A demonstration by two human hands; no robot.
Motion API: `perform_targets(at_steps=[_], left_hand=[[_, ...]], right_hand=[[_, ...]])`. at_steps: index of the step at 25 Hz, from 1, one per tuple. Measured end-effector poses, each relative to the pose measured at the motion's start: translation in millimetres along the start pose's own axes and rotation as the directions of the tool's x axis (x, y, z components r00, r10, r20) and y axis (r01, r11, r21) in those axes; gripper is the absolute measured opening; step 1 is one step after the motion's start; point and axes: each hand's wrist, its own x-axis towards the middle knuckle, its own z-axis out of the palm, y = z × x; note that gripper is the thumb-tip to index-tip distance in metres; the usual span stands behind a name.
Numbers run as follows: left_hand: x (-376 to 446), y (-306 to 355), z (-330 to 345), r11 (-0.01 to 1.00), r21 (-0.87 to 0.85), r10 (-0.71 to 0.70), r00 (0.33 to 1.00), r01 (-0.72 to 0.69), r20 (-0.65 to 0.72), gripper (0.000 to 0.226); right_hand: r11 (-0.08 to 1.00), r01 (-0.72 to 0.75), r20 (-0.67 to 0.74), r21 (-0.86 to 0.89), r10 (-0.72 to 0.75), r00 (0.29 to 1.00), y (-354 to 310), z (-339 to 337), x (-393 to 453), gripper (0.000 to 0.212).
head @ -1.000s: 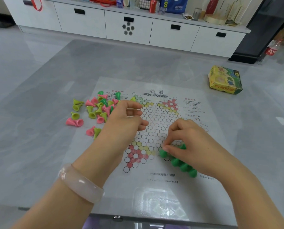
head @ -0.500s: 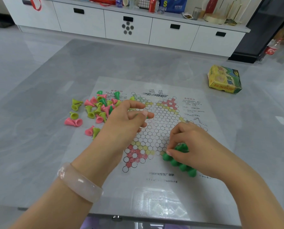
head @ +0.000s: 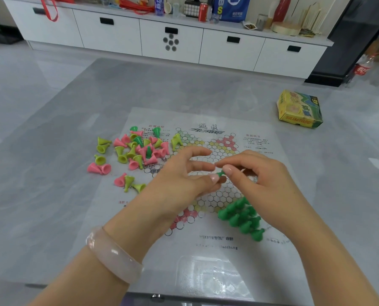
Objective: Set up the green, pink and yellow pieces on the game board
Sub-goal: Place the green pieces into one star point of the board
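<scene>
A paper game board (head: 208,257) printed with hexagonal cells lies on the grey table. Several green pieces (head: 241,217) stand together on its near right corner. A loose pile of pink, yellow and green cone pieces (head: 140,149) lies at the board's left edge and on the table beside it. My two hands meet above the middle of the board. A single green piece (head: 220,173) sits between them. My right hand (head: 263,180) pinches it with thumb and forefinger. My left hand (head: 179,184) pinches its other end, its remaining fingers spread.
A yellow and green cardboard box (head: 300,109) lies on the table at the far right. A white cabinet (head: 171,38) with bottles and cans on top runs along the back wall. The table's near edge (head: 157,295) is just below my forearms.
My right hand has lifted away from the green pieces on the board and moved up and left to meet my left hand. A green piece now shows between the two hands.
</scene>
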Motion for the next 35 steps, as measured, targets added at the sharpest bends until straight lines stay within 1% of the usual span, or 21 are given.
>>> perform_targets(at_steps=[2,6,10,11,12,13,14,15,17,18,20,21,22,23,24,25,30,31,32,33,35], left_hand=[[-0.1,-0.5,0.6,1.0,0.006,0.011,1.0,-0.011,0.022,0.042],[1.7,-0.9,-0.6,0.999,-0.024,0.036,0.999,-0.035,0.031,0.042],[1.6,1.8,-2.3,0.999,0.003,0.035,0.997,-0.035,0.062,0.038],[1.7,3.1,-3.5,0.997,0.063,0.044,0.997,-0.048,0.063,0.035],[2.9,4.5,-6.1,0.98,0.185,0.068,0.997,-0.074,0.041,0.031],[6.6,5.5,-11.6,0.932,0.347,0.115,0.993,-0.108,-0.002,0.028],[12.4,7.3,-20.1,0.846,0.517,0.184,0.981,-0.13,-0.056,0.027],[20.0,11.6,-31.0,0.737,0.664,0.262,0.959,-0.125,-0.111,0.025],[40.8,22.2,-58.8,0.516,0.855,0.364,0.916,-0.045,-0.171,0.023],[53.0,27.5,-73.5,0.388,0.922,0.375,0.914,-0.004,-0.154,0.024],[74.9,35.4,-100.2,0.104,0.994,0.313,0.949,0.019,-0.05,0.028],[82.5,38.0,-110.6,-0.027,1.0,0.253,0.967,-0.002,0.009,0.029],[87.9,39.6,-118.1,-0.134,0.99,0.184,0.981,-0.042,0.066,0.029],[92.4,40.9,-123.6,-0.214,0.973,0.12,0.986,-0.086,0.113,0.027],[95.8,41.3,-126.9,-0.265,0.956,0.067,0.987,-0.126,0.148,0.026],[98.7,41.0,-129.1,-0.295,0.943,0.031,0.985,-0.153,0.17,0.025],[108.4,40.7,-128.9,-0.427,0.874,-0.085,0.973,-0.231,0.215,0.02],[107.6,42.9,-129.2,-0.402,0.884,-0.076,0.971,-0.237,0.225,0.016],[106.1,46.9,-129.6,-0.33,0.916,-0.038,0.973,-0.228,0.229,0.011],[104.2,51.9,-129.9,-0.23,0.952,0.022,0.976,-0.204,0.215,0.007],[104.7,60.9,-131.4,-0.05,0.991,0.145,0.981,-0.124,0.13,0.008]], right_hand=[[0.997,-0.014,0.035,0.072,0.012,0.999,-2.7,2.4,0.0,0.016],[0.975,-0.074,0.018,0.211,0.072,0.997,-6.1,-0.7,-0.2,0.02],[0.969,-0.101,0.022,0.227,0.099,0.995,-5.9,1.3,0.7,0.017],[0.968,-0.107,-0.002,0.227,0.11,0.994,-4.8,1.4,1.5,0.014],[0.966,-0.115,-0.039,0.231,0.127,0.991,-3.6,1.0,2.4,0.012],[0.963,-0.124,-0.085,0.24,0.148,0.985,-2.5,0.3,3.2,0.012],[0.957,-0.131,-0.127,0.257,0.168,0.977,-1.4,-0.5,3.9,0.012],[0.951,-0.134,-0.161,0.278,0.183,0.97,-0.9,-1.3,5.4,0.013],[0.938,-0.145,-0.193,0.315,0.213,0.958,-0.3,-2.3,8.6,0.014],[0.933,-0.151,-0.195,0.328,0.223,0.955,-0.4,-2.6,10.0,0.014],[0.928,-0.157,-0.185,0.338,0.229,0.956,-1.0,-2.1,11.9,0.012],[0.927,-0.159,-0.179,0.339,0.229,0.957,-1.2,-1.4,12.7,0.012],[0.927,-0.161,-0.175,0.338,0.23,0.957,-1.1,-0.7,13.1,0.012],[0.928,-0.163,-0.174,0.336,0.231,0.957,-1.2,-0.9,13.7,0.012],[0.928,-0.164,-0.175,0.335,0.232,0.957,-1.1,-1.4,14.2,0.012],[0.928,-0.165,-0.175,0.335,0.234,0.956,-1.2,-1.9,14.7,0.011],[0.917,-0.17,-0.178,0.36,0.246,0.953,0.4,-5.5,14.5,0.011],[0.916,-0.168,-0.18,0.365,0.246,0.952,0.8,-6.4,14.1,0.012],[0.914,-0.165,-0.185,0.37,0.246,0.951,1.7,-7.5,14.0,0.012],[0.913,-0.163,-0.19,0.374,0.247,0.95,2.6,-8.5,14.1,0.013],[0.914,-0.16,-0.195,0.372,0.245,0.95,4.6,-9.7,14.4,0.014]])
